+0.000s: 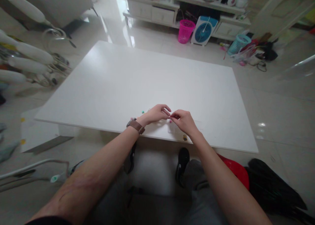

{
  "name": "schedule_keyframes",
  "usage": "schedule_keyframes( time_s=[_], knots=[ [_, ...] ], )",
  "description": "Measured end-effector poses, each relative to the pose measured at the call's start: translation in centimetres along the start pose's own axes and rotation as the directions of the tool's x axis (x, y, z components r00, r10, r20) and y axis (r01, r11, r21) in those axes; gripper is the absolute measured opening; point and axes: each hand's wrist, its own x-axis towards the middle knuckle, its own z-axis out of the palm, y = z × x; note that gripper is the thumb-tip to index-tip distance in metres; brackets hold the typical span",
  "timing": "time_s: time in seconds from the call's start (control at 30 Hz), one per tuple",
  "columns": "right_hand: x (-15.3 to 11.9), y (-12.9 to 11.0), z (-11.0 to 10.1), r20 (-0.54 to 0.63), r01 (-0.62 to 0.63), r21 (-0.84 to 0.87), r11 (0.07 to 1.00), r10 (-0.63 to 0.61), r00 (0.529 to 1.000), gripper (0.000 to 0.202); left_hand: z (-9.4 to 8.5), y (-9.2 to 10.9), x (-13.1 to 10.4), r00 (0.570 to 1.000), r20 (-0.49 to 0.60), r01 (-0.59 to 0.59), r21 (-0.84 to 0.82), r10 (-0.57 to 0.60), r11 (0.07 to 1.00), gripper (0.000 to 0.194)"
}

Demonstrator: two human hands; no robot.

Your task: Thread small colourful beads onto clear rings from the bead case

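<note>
My left hand, with a brown-strapped watch on its wrist, is over the near edge of the white table. Its fingertips meet those of my right hand, and both are pinched on something too small to make out. Just below the fingertips is a small pink piece. A small green piece lies left of my left hand. Near the front edge, below my right hand, sits a small yellow and dark piece. A faint clear, flat item lies beneath the hands.
Beyond the table, a pink basket and a blue and white fan stand by a white cabinet. A teal basket is at the back right. Something red shows below the table's right front edge.
</note>
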Motion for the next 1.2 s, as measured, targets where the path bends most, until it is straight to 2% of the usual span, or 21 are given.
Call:
schedule_keyframes(
  time_s=[0.07, 0.13, 0.27, 0.37, 0.53, 0.93, 1.03, 1.2],
  knots=[
    [0.0, 0.2, -0.2, 0.016, -0.015, -0.074, 0.997, 0.016, 1.000, 0.009, 0.1, -0.5, 0.2, 0.999, 0.002, -0.041, 0.117, 0.041, 0.992, 0.032],
    [0.0, 0.4, -0.5, 0.053, -0.051, -0.147, 0.988, 0.060, 0.997, 0.011, 0.5, -0.9, 0.2, 0.995, 0.015, -0.095, 0.304, 0.095, 0.948, 0.040],
    [-0.2, 0.5, -0.8, 0.142, -0.076, -0.291, 0.954, 0.121, 0.982, 0.011, 1.6, -1.5, -0.1, 0.977, 0.063, -0.197, 0.639, 0.204, 0.744, 0.070],
    [-0.4, 0.5, -0.7, 0.179, -0.043, -0.389, 0.920, 0.121, 0.976, 0.011, 2.5, -1.8, -0.3, 0.973, 0.094, -0.207, 0.752, 0.209, 0.626, 0.074],
    [-0.5, 0.3, 0.1, 0.206, -0.031, -0.473, 0.881, 0.144, 0.968, 0.015, 2.9, -1.8, -0.2, 0.973, 0.113, -0.208, 0.803, 0.199, 0.559, 0.061],
    [-0.2, 0.2, 1.1, 0.144, -0.062, -0.537, 0.841, 0.164, 0.976, 0.020, 3.2, -1.8, -0.2, 0.976, 0.115, -0.200, 0.816, 0.187, 0.543, 0.050],
    [-0.3, 0.3, 1.0, 0.124, -0.068, -0.531, 0.845, 0.157, 0.980, 0.015, 3.1, -1.7, -0.2, 0.975, 0.121, -0.207, 0.809, 0.189, 0.551, 0.054],
    [-0.4, 0.4, 1.1, 0.102, -0.071, -0.538, 0.840, 0.149, 0.984, 0.011, 2.6, -1.5, -0.2, 0.970, 0.124, -0.227, 0.760, 0.207, 0.609, 0.073]
  ],
)
